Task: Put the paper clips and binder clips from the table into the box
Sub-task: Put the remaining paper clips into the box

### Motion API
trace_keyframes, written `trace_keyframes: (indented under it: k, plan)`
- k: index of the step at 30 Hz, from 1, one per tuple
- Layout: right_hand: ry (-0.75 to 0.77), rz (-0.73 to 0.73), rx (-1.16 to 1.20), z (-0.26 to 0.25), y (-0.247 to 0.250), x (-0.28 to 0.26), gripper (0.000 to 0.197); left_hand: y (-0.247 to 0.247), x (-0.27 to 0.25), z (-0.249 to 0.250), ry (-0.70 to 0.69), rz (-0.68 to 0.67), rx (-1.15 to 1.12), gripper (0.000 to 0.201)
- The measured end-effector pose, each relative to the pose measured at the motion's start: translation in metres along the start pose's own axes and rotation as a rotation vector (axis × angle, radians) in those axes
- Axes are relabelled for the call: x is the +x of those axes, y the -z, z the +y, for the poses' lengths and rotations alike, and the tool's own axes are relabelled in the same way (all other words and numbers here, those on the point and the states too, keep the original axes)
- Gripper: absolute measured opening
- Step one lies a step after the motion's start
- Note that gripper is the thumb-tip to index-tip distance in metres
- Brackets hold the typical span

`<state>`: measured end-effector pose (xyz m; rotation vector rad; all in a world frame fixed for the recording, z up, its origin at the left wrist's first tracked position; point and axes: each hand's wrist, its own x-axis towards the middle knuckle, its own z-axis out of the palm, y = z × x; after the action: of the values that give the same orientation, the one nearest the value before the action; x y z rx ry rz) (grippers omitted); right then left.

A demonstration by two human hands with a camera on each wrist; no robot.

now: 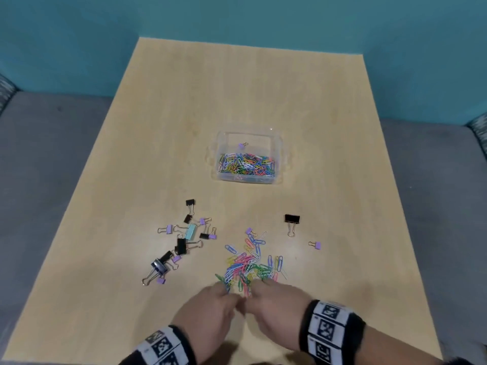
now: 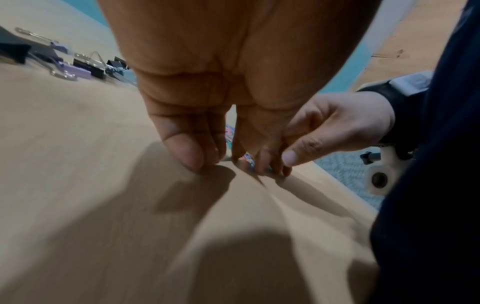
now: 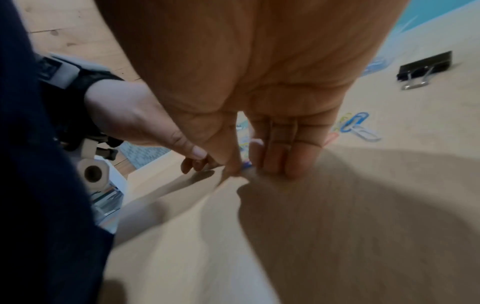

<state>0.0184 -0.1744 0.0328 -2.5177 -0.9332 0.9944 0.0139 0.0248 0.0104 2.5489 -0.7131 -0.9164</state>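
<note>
Both hands low on the table [image 1: 369, 259] — left hand [image 1: 210, 309] and right hand [image 1: 274, 304] side by side, fingertips down at the near edge of the loose paper clips [image 1: 253, 264]; whether any are clamped, cannot tell. Gathering step, likely. Next: scoop, lift, carry across to the clear box [image 1: 246, 156], half filled already — binder clips [image 1: 181, 241] left waiting.

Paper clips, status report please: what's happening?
Both hands down at loose paper clips, fingertips gathering. Box partly filled. Binder clips untouched. Nothing in the way.
</note>
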Motion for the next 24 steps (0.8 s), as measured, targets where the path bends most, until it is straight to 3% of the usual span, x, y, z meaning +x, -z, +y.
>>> trace_keyframes:
  k: [2,4,7,10,14,17,22,24]
  plan:
    - [-0.023,0.094,-0.014,-0.002,0.002,0.012,0.020,-0.005,0.004,-0.002,0.029,0.144,-0.002,0.008]
    - [-0.052,0.166,-0.034,0.000,0.005,0.015,0.017,-0.001,0.005,-0.004,0.092,0.262,0.003,0.007]
    - [-0.280,0.281,0.043,0.008,0.010,0.001,0.021,0.007,0.001,-0.010,0.224,0.319,-0.086,0.042]
    - [-0.560,0.285,0.202,0.017,0.002,-0.012,0.055,0.011,0.001,-0.010,0.263,0.299,-0.147,0.071]
    - [-0.548,0.322,0.234,0.010,-0.007,0.005,0.082,0.018,0.024,-0.001,0.222,0.279,-0.105,0.080]
    - [-0.497,0.377,0.185,0.007,-0.004,0.027,0.072,0.021,0.044,0.001,0.202,0.267,-0.081,0.071]
    - [-0.429,0.364,0.074,0.012,0.002,0.041,0.044,0.027,0.062,0.001,0.148,0.288,-0.084,0.036]
    - [-0.392,0.337,0.046,0.016,0.004,0.040,0.042,0.026,0.065,-0.001,0.139,0.295,-0.052,0.024]
